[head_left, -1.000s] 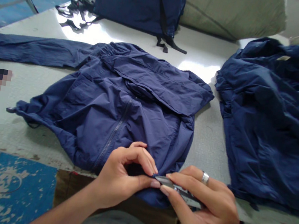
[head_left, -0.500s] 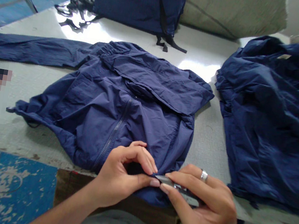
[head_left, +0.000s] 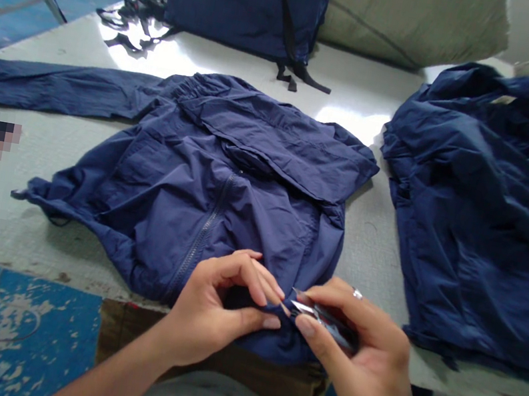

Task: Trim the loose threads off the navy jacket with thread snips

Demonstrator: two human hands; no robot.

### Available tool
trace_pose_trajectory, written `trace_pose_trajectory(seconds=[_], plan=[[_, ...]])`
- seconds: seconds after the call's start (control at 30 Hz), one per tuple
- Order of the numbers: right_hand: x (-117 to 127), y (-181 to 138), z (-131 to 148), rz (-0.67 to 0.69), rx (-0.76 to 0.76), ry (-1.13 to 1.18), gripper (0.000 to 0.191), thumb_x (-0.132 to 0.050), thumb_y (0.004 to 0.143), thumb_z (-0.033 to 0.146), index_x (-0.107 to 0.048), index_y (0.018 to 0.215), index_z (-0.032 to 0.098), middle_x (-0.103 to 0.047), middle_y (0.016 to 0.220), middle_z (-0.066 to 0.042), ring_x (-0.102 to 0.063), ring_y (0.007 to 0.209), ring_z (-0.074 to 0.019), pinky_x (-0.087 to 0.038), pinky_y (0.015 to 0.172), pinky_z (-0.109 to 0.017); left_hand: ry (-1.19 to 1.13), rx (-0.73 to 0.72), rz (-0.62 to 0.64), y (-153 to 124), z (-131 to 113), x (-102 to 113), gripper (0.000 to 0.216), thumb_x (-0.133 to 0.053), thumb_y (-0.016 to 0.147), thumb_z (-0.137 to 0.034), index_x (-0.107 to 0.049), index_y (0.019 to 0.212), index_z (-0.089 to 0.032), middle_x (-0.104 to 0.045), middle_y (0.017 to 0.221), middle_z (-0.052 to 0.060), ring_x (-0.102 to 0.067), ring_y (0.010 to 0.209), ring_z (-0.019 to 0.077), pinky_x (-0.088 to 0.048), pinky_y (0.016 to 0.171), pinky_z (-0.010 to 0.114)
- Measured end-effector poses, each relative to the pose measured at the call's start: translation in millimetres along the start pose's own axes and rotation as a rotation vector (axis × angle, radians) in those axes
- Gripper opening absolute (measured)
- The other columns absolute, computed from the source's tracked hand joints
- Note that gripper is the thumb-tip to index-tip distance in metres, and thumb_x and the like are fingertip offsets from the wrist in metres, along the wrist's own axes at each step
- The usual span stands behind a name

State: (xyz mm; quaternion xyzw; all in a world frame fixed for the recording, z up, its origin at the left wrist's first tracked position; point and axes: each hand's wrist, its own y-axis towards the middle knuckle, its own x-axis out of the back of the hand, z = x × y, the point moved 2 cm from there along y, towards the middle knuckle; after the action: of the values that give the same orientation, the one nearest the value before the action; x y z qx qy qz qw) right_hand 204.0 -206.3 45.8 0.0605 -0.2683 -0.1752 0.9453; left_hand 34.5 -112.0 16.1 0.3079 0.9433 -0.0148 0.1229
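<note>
A navy jacket [head_left: 158, 194] with a front zipper [head_left: 206, 229] lies spread on the table, its lower edge hanging over the front. My left hand [head_left: 220, 299] is closed on the jacket's bottom hem, thumb below and fingers above. Just right of those fingertips, my right hand [head_left: 365, 350] grips a pair of thread snips [head_left: 329, 324] between thumb and fingers. The snips' pointed blades are spread apart and aim left at the hem. Whether a thread lies between them is too small to tell. A ring [head_left: 356, 294] is on one right-hand finger.
A second navy garment [head_left: 490, 242] is heaped on the table [head_left: 63, 154] at the right. At the back stand a large navy bundle [head_left: 236, 4] with black straps and a pale sack [head_left: 410, 20]. Black cords [head_left: 136, 21] lie at the back left.
The snips' blades have parted and drawn slightly right, away from my left fingertips. My right hand has turned a little; my left hand keeps its hold on the hem.
</note>
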Motion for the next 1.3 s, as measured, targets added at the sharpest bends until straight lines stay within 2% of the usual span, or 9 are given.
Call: trace_pose_trajectory(seconds=[0.13, 0.27, 0.47, 0.6, 0.9, 1.07, 1.2, 1.3], plan=[[-3, -7, -3, 0.014, -0.071, -0.001, 0.016, -0.073, 0.092, 0.041, -0.073, 0.092, 0.025, -0.068, 0.079, 0.001, -0.065, 0.066, -0.0144, -0.048, 0.062, -0.024, -0.01, 0.033, -0.002, 0, 1, 1, 0.025, -0.093, 0.074, -0.02, -0.07, 0.08, -0.021, -0.085, 0.086, 0.001, -0.08, 0.087, 0.021, -0.038, 0.118, 0.042], [-7, -8, -1, 0.053, -0.098, 0.007, 0.023, -0.08, 0.085, 0.045, -0.073, 0.088, 0.023, -0.066, 0.075, 0.002, -0.062, 0.062, -0.0138, -0.046, 0.059, -0.024, 0.051, 0.002, -0.002, 0, -1, 2, 0.021, -0.093, 0.075, -0.031, -0.075, 0.078, -0.02, -0.085, 0.086, 0.004, -0.08, 0.086, 0.0238, -0.04, 0.114, 0.043], [-10, -2, 2, 0.082, -0.048, 0.089, 0.012, -0.08, 0.086, 0.033, -0.073, 0.082, 0.023, -0.064, 0.067, 0.004, -0.056, 0.056, -0.0101, -0.041, 0.054, -0.021, 0.066, -0.032, 0.034, -2, -1, 3, 0.014, -0.089, 0.078, -0.026, -0.076, 0.081, -0.022, -0.083, 0.087, 0.001, -0.078, 0.087, 0.02, -0.039, 0.114, 0.037], [-11, -3, 2, 0.079, 0.006, 0.118, 0.012, -0.078, 0.087, 0.025, -0.071, 0.077, 0.022, -0.059, 0.062, 0.005, -0.051, 0.053, -0.009, -0.037, 0.052, -0.022, 0.085, -0.024, 0.025, 0, -1, 3, 0.009, -0.082, 0.084, -0.023, -0.075, 0.078, -0.021, -0.082, 0.084, 0.001, -0.077, 0.084, 0.0183, -0.04, 0.113, 0.035], [-16, -3, 1, 0.048, -0.008, 0.151, 0.013, -0.077, 0.088, 0.024, -0.071, 0.077, 0.022, -0.057, 0.062, 0.005, -0.05, 0.052, -0.0082, -0.035, 0.051, -0.022, 0.09, 0.074, 0.013, 2, 0, 2, 0.024, -0.07, 0.096, -0.035, -0.077, 0.08, -0.019, -0.083, 0.084, 0.001, -0.076, 0.079, 0.0163, -0.042, 0.113, 0.032], [-18, -3, 0, 0.03, -0.039, 0.206, 0.014, -0.078, 0.087, 0.024, -0.071, 0.075, 0.022, -0.058, 0.061, 0.005, -0.049, 0.052, -0.0081, -0.034, 0.051, -0.022, 0.05, 0.058, 0.004, 1, 2, 4, 0.031, -0.063, 0.101, -0.039, -0.077, 0.082, -0.019, -0.082, 0.085, 0.001, -0.076, 0.081, 0.0163, -0.044, 0.111, 0.032], [-19, -4, 0, 0.021, -0.13, 0.271, 0.018, -0.079, 0.086, 0.028, -0.072, 0.071, 0.021, -0.056, 0.06, 0.004, -0.046, 0.052, -0.0085, -0.031, 0.051, -0.024, 0.078, -0.022, 0.072, -2, 2, 6, 0.013, -0.075, 0.091, -0.032, -0.077, 0.091, -0.02, -0.082, 0.093, 0.001, -0.076, 0.09, 0.0186, -0.038, 0.116, 0.034], [-20, -5, 0, -0.012, -0.276, 0.362, 0.022, -0.081, 0.082, 0.033, -0.071, 0.067, 0.02, -0.055, 0.06, 0.004, -0.044, 0.054, -0.0089, -0.029, 0.052, -0.025, 0.106, -0.039, 0.098, -2, 2, 6, 0.016, -0.085, 0.081, -0.025, -0.077, 0.095, -0.021, -0.082, 0.098, 0.002, -0.076, 0.097, 0.0204, -0.035, 0.118, 0.036]])
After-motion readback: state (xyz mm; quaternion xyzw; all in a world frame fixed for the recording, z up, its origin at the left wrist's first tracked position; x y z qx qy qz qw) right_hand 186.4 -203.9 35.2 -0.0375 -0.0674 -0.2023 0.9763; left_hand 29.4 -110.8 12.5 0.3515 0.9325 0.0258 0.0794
